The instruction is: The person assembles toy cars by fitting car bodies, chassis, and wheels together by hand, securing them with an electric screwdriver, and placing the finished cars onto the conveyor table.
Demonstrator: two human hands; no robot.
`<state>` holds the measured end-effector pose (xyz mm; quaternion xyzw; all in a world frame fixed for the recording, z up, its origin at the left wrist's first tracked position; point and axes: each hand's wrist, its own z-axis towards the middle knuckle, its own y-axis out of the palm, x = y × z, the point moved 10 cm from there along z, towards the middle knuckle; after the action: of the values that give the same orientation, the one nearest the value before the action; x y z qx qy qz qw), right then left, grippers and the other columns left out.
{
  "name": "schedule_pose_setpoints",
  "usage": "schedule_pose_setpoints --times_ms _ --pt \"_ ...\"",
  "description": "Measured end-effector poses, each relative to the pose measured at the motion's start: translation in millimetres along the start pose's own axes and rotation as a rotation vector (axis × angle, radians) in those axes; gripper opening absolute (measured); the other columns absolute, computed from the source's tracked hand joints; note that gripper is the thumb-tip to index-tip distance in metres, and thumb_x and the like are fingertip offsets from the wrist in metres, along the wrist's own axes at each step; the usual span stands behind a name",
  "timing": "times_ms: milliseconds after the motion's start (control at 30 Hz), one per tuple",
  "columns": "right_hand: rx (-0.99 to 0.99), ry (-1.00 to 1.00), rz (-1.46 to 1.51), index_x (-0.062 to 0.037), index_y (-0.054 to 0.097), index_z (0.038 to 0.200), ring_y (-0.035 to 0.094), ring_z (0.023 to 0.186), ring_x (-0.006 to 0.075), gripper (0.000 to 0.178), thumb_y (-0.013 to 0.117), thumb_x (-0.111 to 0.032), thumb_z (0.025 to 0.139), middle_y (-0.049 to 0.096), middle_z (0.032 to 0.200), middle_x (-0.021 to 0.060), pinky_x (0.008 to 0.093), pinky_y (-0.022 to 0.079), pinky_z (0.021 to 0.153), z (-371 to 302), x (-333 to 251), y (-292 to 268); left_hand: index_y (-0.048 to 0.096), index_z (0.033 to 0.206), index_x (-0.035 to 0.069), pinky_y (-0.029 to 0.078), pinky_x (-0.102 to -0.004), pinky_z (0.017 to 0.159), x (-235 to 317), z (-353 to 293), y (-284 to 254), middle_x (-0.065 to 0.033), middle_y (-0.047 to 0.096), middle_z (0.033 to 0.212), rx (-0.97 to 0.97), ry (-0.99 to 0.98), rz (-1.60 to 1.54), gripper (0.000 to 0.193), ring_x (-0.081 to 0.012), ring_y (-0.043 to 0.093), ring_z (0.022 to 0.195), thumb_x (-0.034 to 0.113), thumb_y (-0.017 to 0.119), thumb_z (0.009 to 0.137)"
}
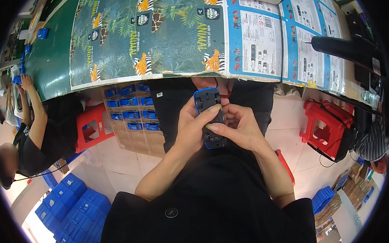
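Over my lap I hold a blue toy car (208,100) with its black underside turned up toward me. My left hand (190,125) grips its left side, the thumb lying across the black base. On the other side my right hand (242,126) has its thumb pressed on the base, with the fingers curled at the car's right edge. The car's blue body shows only as a thin rim, and the side facing away is hidden. To the left of my legs lies a cardboard tray (137,145) with several blue toy cars (128,101) set in rows.
A workbench covered with printed sheets (179,45) runs across the front. A black power tool (344,45) lies at its right. Red stools (327,127) stand on both sides. Blue bins (71,203) are stacked at lower left. A co-worker (38,122) sits at left, handling a blue piece.
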<state>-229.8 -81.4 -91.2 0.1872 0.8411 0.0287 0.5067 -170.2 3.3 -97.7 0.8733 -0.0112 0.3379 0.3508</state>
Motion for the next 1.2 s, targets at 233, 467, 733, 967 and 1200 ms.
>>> schedule_pose_setpoints --times_ms 233,467,733,967,1200 --pt "-0.012 0.055 -0.048 0.0035 0.062 0.114 0.065 0.081 0.0066 0.042 0.081 -0.012 0.080 0.068 0.095 0.0040 0.0206 0.052 0.073 2 12 -4 0.054 0.125 -0.001 0.056 -0.0365 0.087 -11 8 -4 -0.0160 0.066 0.116 -0.013 -0.028 -0.067 0.036 -0.0221 0.067 0.102 0.005 0.064 0.091" --pt "0.108 -0.032 -0.051 0.0004 0.044 0.138 0.064 0.102 0.0140 0.079 0.086 -0.014 0.072 0.062 0.119 0.0103 0.0257 0.054 0.079 -23 11 5 0.052 0.128 -0.002 0.054 -0.0449 0.097 -8 13 -10 -0.0217 0.062 0.123 0.076 0.057 -0.105 0.038 -0.0330 0.063 0.114 0.006 0.062 0.092" --pt "0.168 -0.064 0.091 0.0036 0.052 0.127 0.067 0.095 0.0146 0.053 0.078 -0.009 0.083 0.069 0.105 0.0116 0.0282 0.057 0.076 -17 20 -3 0.052 0.127 -0.001 0.048 -0.0467 0.104 1 12 -4 -0.0221 0.061 0.123 0.087 0.162 -0.108 0.037 -0.0346 0.060 0.118 0.006 0.063 0.092" --pt "0.214 -0.108 0.196 0.0049 0.061 0.116 0.067 0.084 0.0113 0.031 0.072 -0.002 0.087 0.071 0.098 0.0102 0.0248 0.056 0.073 -18 19 -7 0.051 0.127 -0.001 0.049 -0.0466 0.101 -4 14 -8 -0.0223 0.061 0.124 0.102 0.146 -0.092 0.038 -0.0355 0.061 0.116 0.007 0.064 0.092" --pt "0.225 -0.132 0.161 0.0048 0.062 0.114 0.067 0.083 0.0109 0.031 0.073 -0.002 0.086 0.071 0.097 0.0100 0.0247 0.056 0.073 -17 17 -14 0.058 0.120 -0.002 0.054 -0.0395 0.091 -10 16 -21 -0.0158 0.068 0.111 -0.008 -0.001 0.135 0.032 -0.0267 0.067 0.103 0.008 0.067 0.091"
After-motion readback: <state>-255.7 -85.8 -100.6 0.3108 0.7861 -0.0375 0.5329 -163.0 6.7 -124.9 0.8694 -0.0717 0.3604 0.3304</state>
